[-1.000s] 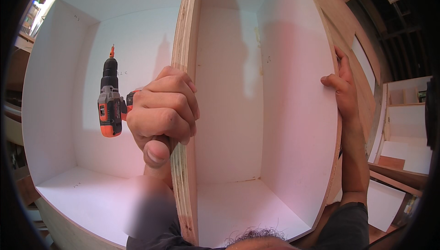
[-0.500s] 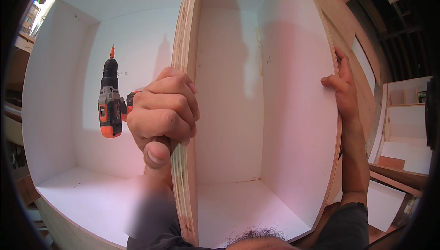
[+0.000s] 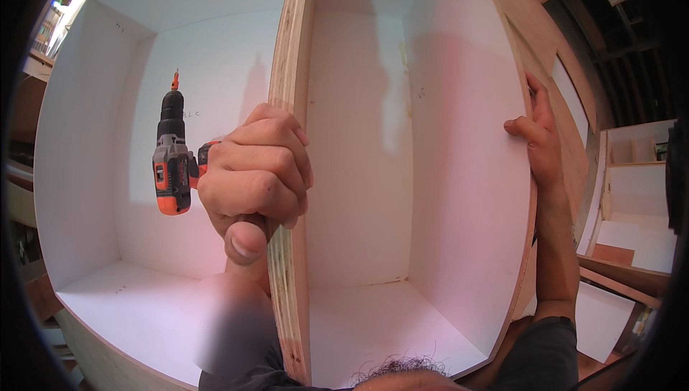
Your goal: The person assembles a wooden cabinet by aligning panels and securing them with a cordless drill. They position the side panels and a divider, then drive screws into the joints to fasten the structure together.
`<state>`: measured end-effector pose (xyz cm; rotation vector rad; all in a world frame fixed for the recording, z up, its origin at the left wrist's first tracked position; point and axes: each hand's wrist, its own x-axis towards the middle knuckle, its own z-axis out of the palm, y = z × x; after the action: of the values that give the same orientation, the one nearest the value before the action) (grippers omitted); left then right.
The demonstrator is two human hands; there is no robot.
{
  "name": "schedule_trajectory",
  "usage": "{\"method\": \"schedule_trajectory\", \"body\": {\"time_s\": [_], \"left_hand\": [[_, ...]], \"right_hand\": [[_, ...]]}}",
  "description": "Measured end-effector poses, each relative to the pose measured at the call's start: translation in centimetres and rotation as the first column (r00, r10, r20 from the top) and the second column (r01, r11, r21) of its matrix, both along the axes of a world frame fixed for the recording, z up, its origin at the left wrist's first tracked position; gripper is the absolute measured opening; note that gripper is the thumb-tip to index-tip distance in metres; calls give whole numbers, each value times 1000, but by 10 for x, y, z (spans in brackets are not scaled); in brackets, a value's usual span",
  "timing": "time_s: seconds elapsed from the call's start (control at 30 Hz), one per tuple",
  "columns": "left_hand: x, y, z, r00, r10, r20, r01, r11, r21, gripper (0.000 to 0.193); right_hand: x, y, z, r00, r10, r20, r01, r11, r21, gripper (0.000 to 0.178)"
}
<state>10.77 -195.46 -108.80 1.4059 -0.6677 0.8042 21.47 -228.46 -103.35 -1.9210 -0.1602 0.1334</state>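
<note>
My left hand (image 3: 251, 176) is closed around the handle of an orange and black cordless drill (image 3: 172, 165). The drill's bit points away from me, toward the far end. Curled fingers of that hand touch the raw plywood edge of the middle divider (image 3: 290, 54). On the far right, my right hand (image 3: 540, 136) grips the side panel (image 3: 466, 176) of a white cabinet box, thumb over its edge and fingers along the outer face. The drill's handle is mostly hidden by my left hand.
Two deep white compartments lie on either side of the divider, the left back panel (image 3: 208, 61) bearing pencil marks. Bare plywood (image 3: 567, 125) stands behind my right hand. Farther right are another white cabinet (image 3: 639, 190) and a loose white board (image 3: 603, 319).
</note>
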Motion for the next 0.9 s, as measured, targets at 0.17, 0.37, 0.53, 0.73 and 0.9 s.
{"method": "schedule_trajectory", "body": {"time_s": [0.17,0.37,0.53,0.73,0.9], "left_hand": [[-1,-1,0,1000,4,-8,-5,1000,-8,76],[-2,-2,1,1000,19,-21,-20,1000,-7,76],[-1,-2,1,1000,16,-15,-16,1000,-8,76],[-2,-2,1,1000,18,-21,-19,1000,-6,76],[-2,-1,1,1000,17,-19,-17,1000,-2,76]], "right_hand": [[2,-3,-2,1000,11,-6,-11,1000,8,85],[1,-2,-2,1000,8,2,-8,1000,3,85],[1,-1,-1,1000,1,9,-1,1000,-7,84],[0,-1,0,1000,-6,-3,6,1000,9,84],[1,-1,-2,1000,-4,1,4,1000,25,84]]}}
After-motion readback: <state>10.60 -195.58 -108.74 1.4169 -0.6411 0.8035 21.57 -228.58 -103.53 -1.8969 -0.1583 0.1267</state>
